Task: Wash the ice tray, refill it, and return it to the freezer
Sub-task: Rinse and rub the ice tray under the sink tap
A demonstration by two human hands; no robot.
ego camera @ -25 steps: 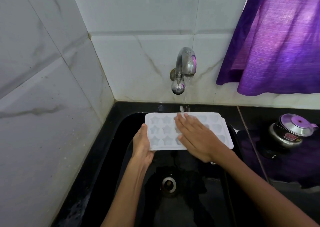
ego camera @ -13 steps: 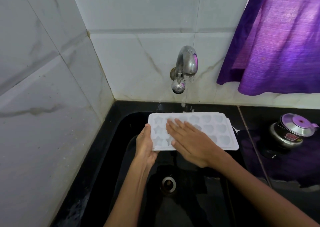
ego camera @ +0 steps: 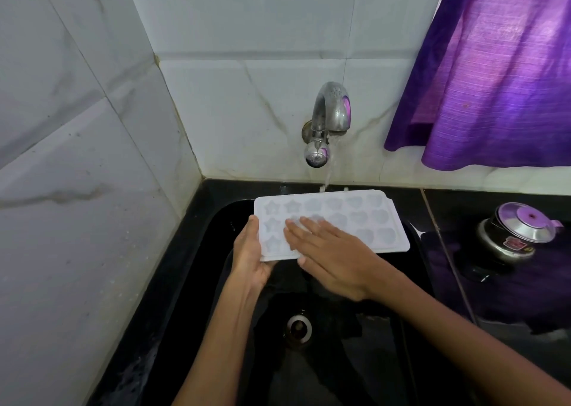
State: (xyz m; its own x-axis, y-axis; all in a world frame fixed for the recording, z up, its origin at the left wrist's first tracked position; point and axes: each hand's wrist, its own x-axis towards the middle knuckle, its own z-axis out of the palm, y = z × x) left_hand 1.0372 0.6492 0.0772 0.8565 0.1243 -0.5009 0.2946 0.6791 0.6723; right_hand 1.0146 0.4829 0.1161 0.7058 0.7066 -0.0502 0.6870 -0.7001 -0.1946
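Observation:
A white ice tray [ego camera: 355, 217] with star and heart shaped wells is held level over the black sink [ego camera: 191, 282]. My left hand [ego camera: 250, 251] grips its near left corner, thumb on the rim. Flat on the tray's left half lies my right hand [ego camera: 330, 257], fingers spread and pointing left. Above, a metal tap [ego camera: 327, 121] on the back wall runs a thin stream of water [ego camera: 329, 173] that lands at the tray's far edge.
The sink drain [ego camera: 298, 328] lies below the hands. A small steel pot with a lid [ego camera: 516, 232] stands on the black counter to the right. A purple curtain [ego camera: 494, 74] hangs at upper right. White tiled walls close the left and back.
My right hand slid leftward across the tray's wells, from the middle to the left half. The tray shifted slightly right and the left hand kept its grip.

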